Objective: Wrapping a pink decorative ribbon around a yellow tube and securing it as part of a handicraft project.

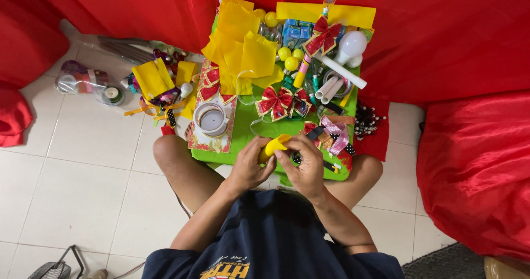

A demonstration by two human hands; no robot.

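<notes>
Red cloth (441,41) is draped all around behind and to the sides of the little green table (259,132), and the person sits on the white tile floor (77,185) with knees tucked against the table's near edge. The table is packed. At its far end there's a heap of yellow fabric (240,47), with a yellow sheet (326,12) beside it and a white bulb (350,46) near the far right corner. White tubes (337,74) lie just in front of the bulb. On the table's left side sits a patterned card (212,127) with a white tape roll (211,119) on top. Around the middle there's a red bow with gold trim (274,102), and another red bow (322,36) further back. Small yellow balls (291,58) sit between the fabric and that second bow.

Off the table to the left, on the floor, more yellow pieces and ribbon scraps (157,88).

At the table's near edge, both hands meet over a small yellow piece (274,145). The left hand (249,166) is clenched around its lower end, and the right hand (303,166) pinches it from the other side, fingers curled in. It's held just above the table's edge, close to the person's lap.
</notes>
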